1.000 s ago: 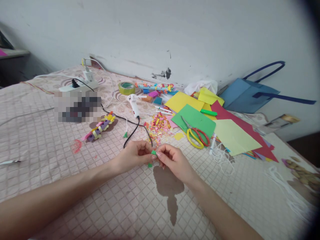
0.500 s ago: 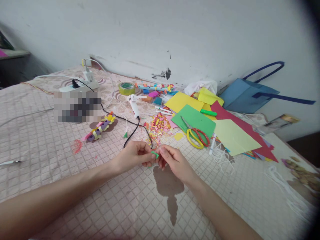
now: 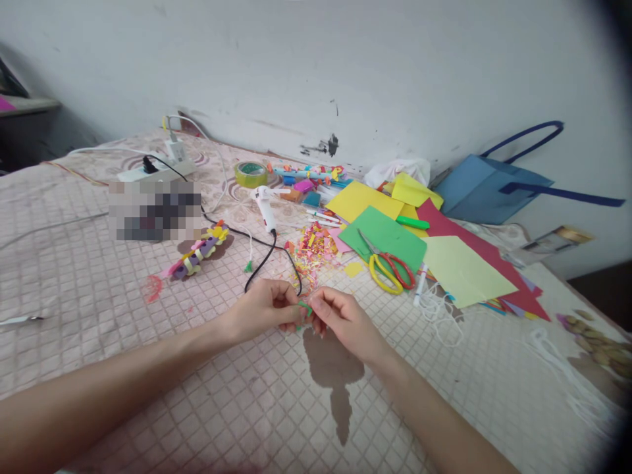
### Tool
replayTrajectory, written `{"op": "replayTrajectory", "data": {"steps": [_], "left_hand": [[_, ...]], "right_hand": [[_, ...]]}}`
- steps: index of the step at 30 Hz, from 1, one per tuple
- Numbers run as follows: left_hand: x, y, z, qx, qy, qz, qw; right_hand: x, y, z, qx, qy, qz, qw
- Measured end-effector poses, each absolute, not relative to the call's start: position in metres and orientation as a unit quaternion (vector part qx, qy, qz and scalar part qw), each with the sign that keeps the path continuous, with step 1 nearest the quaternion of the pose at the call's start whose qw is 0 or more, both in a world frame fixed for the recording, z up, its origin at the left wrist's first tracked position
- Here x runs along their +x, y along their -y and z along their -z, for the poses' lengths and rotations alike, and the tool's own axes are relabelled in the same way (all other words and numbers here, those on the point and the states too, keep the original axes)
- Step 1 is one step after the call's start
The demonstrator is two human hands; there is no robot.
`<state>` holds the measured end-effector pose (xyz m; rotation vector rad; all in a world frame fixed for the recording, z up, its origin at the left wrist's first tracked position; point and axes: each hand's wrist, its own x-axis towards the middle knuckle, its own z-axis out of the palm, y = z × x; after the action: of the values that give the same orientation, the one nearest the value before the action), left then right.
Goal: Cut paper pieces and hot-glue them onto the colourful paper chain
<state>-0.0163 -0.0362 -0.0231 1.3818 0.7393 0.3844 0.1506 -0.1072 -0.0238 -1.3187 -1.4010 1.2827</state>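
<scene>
Both hands meet over the checked tablecloth [image 3: 237, 395], just in front of a pile of colored paper scraps [image 3: 316, 249]. My left hand [image 3: 269, 306] pinches a small green paper piece [image 3: 305, 307] between thumb and fingers. Close against it, my right hand [image 3: 340, 315] has its thumb and fingers together at the piece's right end; the fingers partly hide the paper. A white glue gun [image 3: 265, 209] with a black cord stands behind the hands. To their right, scissors with yellow and red handles [image 3: 388, 266] lie on a green sheet [image 3: 380, 234].
A decorated purple and yellow strip [image 3: 200, 251] lies left of the cord. Yellow tape [image 3: 251, 174] and a power strip [image 3: 158, 172] are behind. Colored sheets, white string [image 3: 442, 313] and a blue bag [image 3: 491, 187] are on the right. A brown stain marks the cloth near the hands.
My right fingers have shifted slightly left and closed around the green paper's right end, covering more of it. Everything else looks the same.
</scene>
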Motion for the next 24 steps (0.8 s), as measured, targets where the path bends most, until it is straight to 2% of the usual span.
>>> {"op": "replayTrajectory", "data": {"steps": [8,16,24], "left_hand": [[-0.0157,0.0365,0.0225,0.623,-0.334,-0.167,0.688],[-0.0161,0.0354,0.0253,0.623,-0.333,-0.153,0.691],[-0.0171,0.0341,0.0246,0.599,-0.330,-0.136,0.717]], "right_hand": [[0.1505,0.1076,0.0258,-0.532,0.572,-0.479,0.400],[0.1494,0.1107,0.0249,-0.570,0.623,-0.373,0.385],[0.1509,0.1091,0.0288,-0.530,0.569,-0.480,0.407]]}}
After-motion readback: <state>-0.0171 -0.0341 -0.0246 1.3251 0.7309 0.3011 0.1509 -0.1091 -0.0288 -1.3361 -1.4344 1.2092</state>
